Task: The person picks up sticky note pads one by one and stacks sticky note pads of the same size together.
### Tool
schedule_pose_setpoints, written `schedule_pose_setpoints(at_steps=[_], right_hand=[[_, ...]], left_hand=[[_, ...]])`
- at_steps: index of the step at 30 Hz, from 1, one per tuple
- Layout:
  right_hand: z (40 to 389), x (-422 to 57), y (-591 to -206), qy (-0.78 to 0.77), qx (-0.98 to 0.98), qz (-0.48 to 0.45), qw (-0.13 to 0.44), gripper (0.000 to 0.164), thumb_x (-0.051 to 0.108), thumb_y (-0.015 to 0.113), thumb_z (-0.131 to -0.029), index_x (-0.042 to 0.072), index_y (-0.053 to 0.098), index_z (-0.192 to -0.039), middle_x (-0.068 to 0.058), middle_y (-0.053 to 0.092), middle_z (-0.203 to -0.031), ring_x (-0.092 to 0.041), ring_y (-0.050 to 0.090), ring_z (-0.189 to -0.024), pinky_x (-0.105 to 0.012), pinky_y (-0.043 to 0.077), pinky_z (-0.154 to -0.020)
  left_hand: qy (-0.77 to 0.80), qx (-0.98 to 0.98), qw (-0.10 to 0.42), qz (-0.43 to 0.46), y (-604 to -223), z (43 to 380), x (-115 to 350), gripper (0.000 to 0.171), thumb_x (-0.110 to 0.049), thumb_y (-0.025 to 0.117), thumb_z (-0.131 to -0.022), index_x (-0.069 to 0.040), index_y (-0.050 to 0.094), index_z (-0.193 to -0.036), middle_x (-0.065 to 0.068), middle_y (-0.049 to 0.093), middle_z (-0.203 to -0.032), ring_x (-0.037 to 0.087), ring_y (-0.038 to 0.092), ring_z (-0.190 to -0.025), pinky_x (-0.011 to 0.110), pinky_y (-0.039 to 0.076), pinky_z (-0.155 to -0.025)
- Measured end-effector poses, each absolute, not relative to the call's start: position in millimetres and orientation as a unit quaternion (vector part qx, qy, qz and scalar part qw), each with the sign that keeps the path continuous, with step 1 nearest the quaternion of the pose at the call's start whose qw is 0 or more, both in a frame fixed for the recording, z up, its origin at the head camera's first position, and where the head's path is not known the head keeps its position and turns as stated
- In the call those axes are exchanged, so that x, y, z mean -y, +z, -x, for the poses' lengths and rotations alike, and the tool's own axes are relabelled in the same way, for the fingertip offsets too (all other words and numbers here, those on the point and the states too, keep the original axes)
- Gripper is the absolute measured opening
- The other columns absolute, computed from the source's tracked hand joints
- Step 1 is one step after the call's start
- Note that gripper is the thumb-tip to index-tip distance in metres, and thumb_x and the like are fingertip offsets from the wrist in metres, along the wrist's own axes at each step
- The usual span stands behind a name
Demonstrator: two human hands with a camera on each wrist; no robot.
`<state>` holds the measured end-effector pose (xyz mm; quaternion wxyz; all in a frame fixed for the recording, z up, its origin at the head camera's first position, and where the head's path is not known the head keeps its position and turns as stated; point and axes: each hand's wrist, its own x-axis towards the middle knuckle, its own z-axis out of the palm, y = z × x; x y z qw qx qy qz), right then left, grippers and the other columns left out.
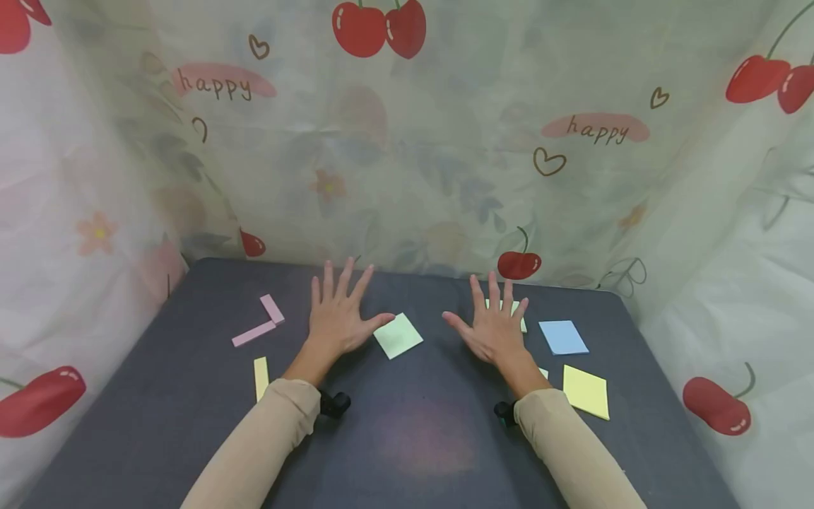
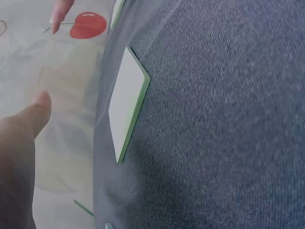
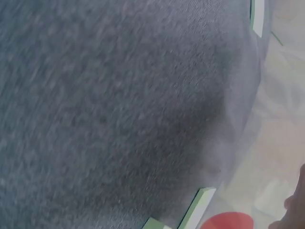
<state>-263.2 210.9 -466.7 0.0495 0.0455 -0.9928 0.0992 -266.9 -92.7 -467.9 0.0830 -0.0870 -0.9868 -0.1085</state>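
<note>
Both hands hover palm down over the dark table with fingers spread, holding nothing. Beside the thumb of my left hand lies a pale green sticky note pad, which shows its thickness in the left wrist view. My right hand partly covers a second pale green pad behind its fingers. Another pale pad peeks out beside the right wrist, mostly hidden. To the right of that hand are a blue sticky note pad and a yellow one.
Left of the left hand, two narrow pink strips meet at an angle. A narrow yellow strip sits nearer, partly behind the left sleeve. The grey table ends at a curtain printed with cherries, which encloses the back and sides.
</note>
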Motion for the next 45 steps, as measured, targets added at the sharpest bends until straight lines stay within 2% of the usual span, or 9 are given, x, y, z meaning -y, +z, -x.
schedule_pose_setpoints(at_steps=[6, 11, 23, 31, 36, 41, 45], right_hand=[[260.8, -205.0, -463.4, 0.104, 0.992, -0.049, 0.047, 0.103, 0.085, 0.037, -0.09, 0.023, 0.006, -0.166, -0.016, -0.001, -0.173, -0.047, -0.003, -0.159, -0.077, 0.003, -0.118], [257.0, -198.8, -459.6, 0.117, 0.991, -0.053, 0.047, 0.102, 0.083, 0.04, -0.09, 0.023, 0.008, -0.166, -0.017, 0.002, -0.173, -0.048, 0.002, -0.158, -0.076, 0.005, -0.119], [253.8, -183.8, -458.9, 0.165, 0.985, -0.045, 0.022, 0.107, 0.085, 0.043, -0.087, 0.024, 0.006, -0.166, -0.014, -0.001, -0.173, -0.045, 0.0, -0.159, -0.074, 0.007, -0.12], [249.7, -175.0, -462.5, 0.211, 0.976, -0.06, 0.003, 0.105, 0.08, 0.05, -0.089, 0.021, 0.008, -0.166, -0.016, 0.003, -0.173, -0.045, 0.004, -0.159, -0.067, 0.014, -0.124], [247.4, -171.7, -466.2, 0.25, 0.966, -0.072, -0.014, 0.107, 0.077, 0.055, -0.089, 0.02, 0.009, -0.166, -0.017, 0.005, -0.172, -0.045, 0.007, -0.159, -0.066, 0.018, -0.123], [245.8, -169.9, -469.7, 0.302, 0.948, -0.094, -0.024, 0.103, 0.068, 0.065, -0.089, 0.02, 0.016, -0.165, -0.014, 0.013, -0.171, -0.042, 0.014, -0.158, -0.066, 0.024, -0.121], [246.7, -168.8, -474.0, 0.324, 0.939, -0.115, -0.024, 0.098, 0.061, 0.069, -0.089, 0.018, 0.022, -0.164, -0.013, 0.023, -0.168, -0.037, 0.023, -0.157, -0.061, 0.027, -0.122]], left_hand=[[-0.128, 0.986, 0.072, 0.084, -468.0, 262.6, 90.9, 0.105, -0.092, 0.04, -0.082, -0.04, 0.0, -0.164, 0.004, -0.006, -0.174, 0.039, -0.017, -0.159, 0.067, 0.001, -0.124], [-0.141, 0.984, 0.066, 0.082, -468.2, 258.8, 89.2, 0.106, -0.091, 0.042, -0.082, -0.039, 0.0, -0.164, 0.005, -0.003, -0.174, 0.04, -0.014, -0.159, 0.067, 0.004, -0.124], [-0.174, 0.978, 0.071, 0.086, -474.9, 250.5, 83.1, 0.104, -0.085, 0.05, -0.084, -0.034, 0.01, -0.165, 0.01, 0.011, -0.173, 0.044, -0.002, -0.159, 0.07, 0.01, -0.123], [-0.208, 0.973, 0.061, 0.085, -479.8, 243.9, 81.0, 0.104, -0.086, 0.049, -0.084, -0.036, 0.007, -0.165, 0.008, 0.008, -0.174, 0.043, -0.002, -0.16, 0.069, 0.01, -0.123], [-0.238, 0.965, 0.057, 0.094, -480.8, 242.0, 79.5, 0.105, -0.084, 0.053, -0.084, -0.038, 0.005, -0.165, 0.009, 0.01, -0.173, 0.041, -0.006, -0.16, 0.069, 0.009, -0.123], [-0.264, 0.957, 0.061, 0.103, -482.9, 239.7, 80.6, 0.108, -0.081, 0.059, -0.082, -0.035, 0.007, -0.165, 0.011, 0.016, -0.172, 0.041, -0.005, -0.16, 0.07, 0.01, -0.123], [-0.279, 0.952, 0.065, 0.106, -487.6, 239.3, 81.8, 0.11, -0.078, 0.064, -0.081, -0.033, 0.009, -0.165, 0.012, 0.02, -0.171, 0.043, 0.0, -0.16, 0.07, 0.011, -0.123]])
